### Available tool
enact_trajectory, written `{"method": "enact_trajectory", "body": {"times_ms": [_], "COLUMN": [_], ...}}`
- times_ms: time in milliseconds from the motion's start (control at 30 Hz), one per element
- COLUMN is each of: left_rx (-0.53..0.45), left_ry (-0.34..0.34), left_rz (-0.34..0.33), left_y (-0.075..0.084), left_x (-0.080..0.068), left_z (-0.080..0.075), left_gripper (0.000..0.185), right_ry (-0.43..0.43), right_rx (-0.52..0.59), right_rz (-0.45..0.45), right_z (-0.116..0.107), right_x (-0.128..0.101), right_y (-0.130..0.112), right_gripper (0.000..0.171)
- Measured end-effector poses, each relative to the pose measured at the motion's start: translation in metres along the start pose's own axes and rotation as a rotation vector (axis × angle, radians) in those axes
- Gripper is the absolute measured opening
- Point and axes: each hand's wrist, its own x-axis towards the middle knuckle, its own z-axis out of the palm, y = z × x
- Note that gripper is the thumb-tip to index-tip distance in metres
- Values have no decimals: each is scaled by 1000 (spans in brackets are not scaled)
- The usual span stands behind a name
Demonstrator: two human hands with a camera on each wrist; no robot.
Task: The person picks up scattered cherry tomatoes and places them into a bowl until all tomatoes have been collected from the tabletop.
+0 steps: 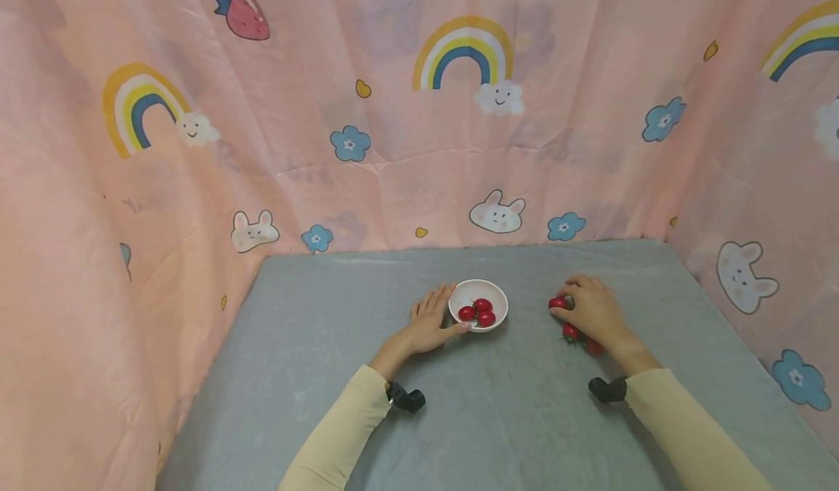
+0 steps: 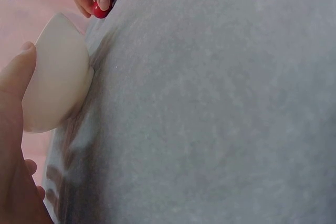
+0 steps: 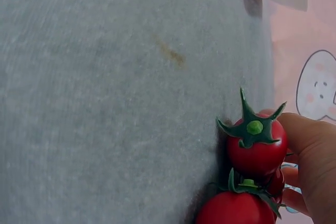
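On the grey table (image 1: 524, 418), the right hand (image 1: 593, 315) pinches a tomato (image 1: 558, 302).

Head camera high above, looking forward and down over the grey table (image 1: 498, 411) to the pink curtain (image 1: 393, 148), left wrist camera low at table level, close beside the white bowl (image 2: 55, 74), right wrist camera tight on cherry tomatoes (image 3: 256, 148), bowl seen in all three views
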Motion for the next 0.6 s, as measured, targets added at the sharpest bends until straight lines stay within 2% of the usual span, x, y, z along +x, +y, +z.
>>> {"method": "enact_trajectory", "body": {"times_ms": [300, 600], "left_rx": [9, 16], "left_ry": [13, 1], "left_rz": [9, 3], "left_y": [-1, -2], "left_x": [2, 3], "left_z": [2, 2], "left_gripper": [90, 90], "right_ry": [-11, -29], "right_rx": [51, 21], "right_rz": [-13, -46], "right_z": [-7, -18], "right_x": [0, 10], "right_y": [-8, -31], "right_gripper": [36, 38]}}
